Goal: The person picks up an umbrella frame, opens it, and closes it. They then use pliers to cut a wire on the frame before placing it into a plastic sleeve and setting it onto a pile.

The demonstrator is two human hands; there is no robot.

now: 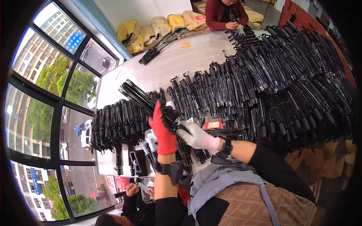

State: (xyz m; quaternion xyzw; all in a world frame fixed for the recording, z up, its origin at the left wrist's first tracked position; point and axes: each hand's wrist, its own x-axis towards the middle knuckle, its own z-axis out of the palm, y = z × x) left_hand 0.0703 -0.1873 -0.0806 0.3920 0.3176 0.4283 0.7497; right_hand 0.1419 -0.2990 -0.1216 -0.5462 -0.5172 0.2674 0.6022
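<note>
My left hand (164, 132), in a red glove with black on the fingers, is closed round a folded bare umbrella frame (138, 95). The frame's dark metal ribs slant up and to the left, above the table. Close against the left hand, my right hand (197, 136) wears a white glove with a pink cuff. Its fingers are closed at the lower end of the same frame, and the exact grip is partly hidden. Rows of similar black umbrella frames (222, 90) lie behind and to the right. Another row of frames (118, 120) lies to the left.
Under the frames is a pale table (151, 75). A small red-and-yellow packet (213, 125) lies right of my hands. Across the table a co-worker (226, 17) handles frames; another person (132, 203) sits at lower left. Stuffed sacks (162, 27) line the wall, and windows stand left.
</note>
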